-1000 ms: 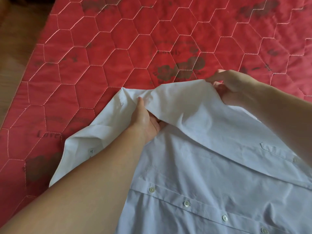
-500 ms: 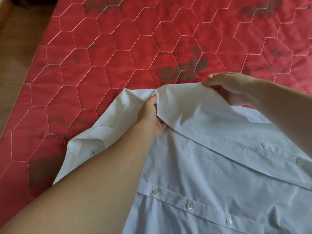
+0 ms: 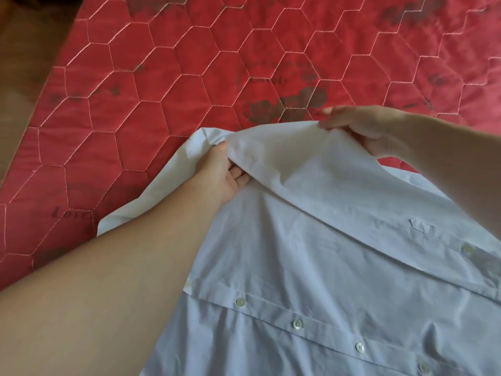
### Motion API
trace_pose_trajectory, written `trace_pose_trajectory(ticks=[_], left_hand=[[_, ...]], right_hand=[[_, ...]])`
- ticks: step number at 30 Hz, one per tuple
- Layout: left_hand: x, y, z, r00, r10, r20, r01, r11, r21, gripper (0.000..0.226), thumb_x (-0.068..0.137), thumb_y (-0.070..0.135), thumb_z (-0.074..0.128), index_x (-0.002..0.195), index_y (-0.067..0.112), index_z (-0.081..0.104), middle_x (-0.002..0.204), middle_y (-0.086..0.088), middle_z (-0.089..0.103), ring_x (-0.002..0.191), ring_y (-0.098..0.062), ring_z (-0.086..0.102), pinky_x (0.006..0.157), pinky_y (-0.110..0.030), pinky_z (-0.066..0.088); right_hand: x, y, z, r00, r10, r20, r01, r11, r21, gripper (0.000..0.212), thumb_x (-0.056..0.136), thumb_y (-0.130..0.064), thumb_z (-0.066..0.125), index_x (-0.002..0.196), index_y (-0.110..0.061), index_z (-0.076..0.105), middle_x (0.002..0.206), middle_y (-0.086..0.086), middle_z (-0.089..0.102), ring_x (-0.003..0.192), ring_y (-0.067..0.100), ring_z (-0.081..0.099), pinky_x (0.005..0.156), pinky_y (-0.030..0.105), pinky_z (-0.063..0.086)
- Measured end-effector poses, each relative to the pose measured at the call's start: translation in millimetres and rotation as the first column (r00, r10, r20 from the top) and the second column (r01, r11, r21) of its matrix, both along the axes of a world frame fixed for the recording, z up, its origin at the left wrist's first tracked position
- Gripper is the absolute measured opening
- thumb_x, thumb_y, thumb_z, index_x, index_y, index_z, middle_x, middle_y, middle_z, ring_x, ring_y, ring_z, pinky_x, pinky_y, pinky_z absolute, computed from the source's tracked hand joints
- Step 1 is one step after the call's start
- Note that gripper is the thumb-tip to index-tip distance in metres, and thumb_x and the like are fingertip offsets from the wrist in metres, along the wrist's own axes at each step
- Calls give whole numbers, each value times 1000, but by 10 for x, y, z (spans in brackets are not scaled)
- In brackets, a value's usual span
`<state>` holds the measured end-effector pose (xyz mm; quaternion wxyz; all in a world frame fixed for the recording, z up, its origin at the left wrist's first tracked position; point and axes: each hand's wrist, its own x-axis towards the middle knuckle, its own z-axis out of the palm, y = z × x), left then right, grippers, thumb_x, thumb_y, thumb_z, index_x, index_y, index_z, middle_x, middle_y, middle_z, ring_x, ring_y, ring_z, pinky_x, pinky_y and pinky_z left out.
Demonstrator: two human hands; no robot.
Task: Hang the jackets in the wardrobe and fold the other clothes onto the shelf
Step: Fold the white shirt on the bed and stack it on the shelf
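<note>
— Where's the garment?

— Pale blue-white cotton button-up shirt [image 3: 339, 267], spread front-up across the red hexagon-quilted bedspread [image 3: 162, 90], placket with pearly buttons [image 3: 297, 324] running along the near side, flapped chest pocket [image 3: 439, 234] toward the right.

— And the hands?

— Left hand [image 3: 219, 172] tucked under the raised far edge, thumb on top, fingers curled beneath, pinching the cloth. Right hand [image 3: 371, 131] gripping the same edge further right, fingers curled over it. Edge lifted clear of the bedspread between the two grips.

— Why held that way?

— Probably to keep the edge taut and straight, so a fold can come over toward the placket without wrinkling. Spread grips likely meant to stop the thin cloth sagging in the middle.

— Anything around?

— Wooden floor [image 3: 24, 63] at the left, past the bedspread's edge. No wardrobe or shelf in view.

— Progress?

— Early, by the look: shirt mostly flat, folding barely begun.
</note>
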<state>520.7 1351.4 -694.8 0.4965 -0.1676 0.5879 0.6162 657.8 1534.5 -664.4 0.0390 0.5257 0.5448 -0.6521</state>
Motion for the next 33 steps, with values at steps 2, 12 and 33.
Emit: trace_pose_trajectory(ticks=[2, 12, 33], left_hand=[[-28, -17, 15, 999, 10, -40, -11, 1000, -17, 24, 103, 21, 38, 111, 14, 60, 97, -2, 69, 88, -18, 68, 72, -32, 57], [-25, 24, -197, -321, -713, -623, 250, 571, -782, 48, 97, 39, 41, 145, 33, 37, 148, 0, 42, 139, -23, 33, 112, -45, 24], [1110, -533, -256, -587, -716, -377, 209, 315, -926, 66, 93, 65, 23, 152, 46, -2, 163, 11, -7, 150, -19, -11, 117, -52, -9]], right_hand=[[2, 30, -79, 994, -28, 101, -11, 932, 363, 37, 81, 2, 65, 111, -19, 65, 93, 8, 64, 68, 18, 62, 65, 22, 55], [274, -986, -673, 715, 404, 571, -661, 122, 741, 64, 92, -52, 36, 149, -24, 34, 159, 9, 23, 146, 32, 20, 115, 54, 15], [3137, -914, -701, 693, 128, 710, -704, 334, 627, 68, 91, -62, 15, 153, -35, 16, 163, 2, 11, 150, 23, 9, 120, 52, 6]])
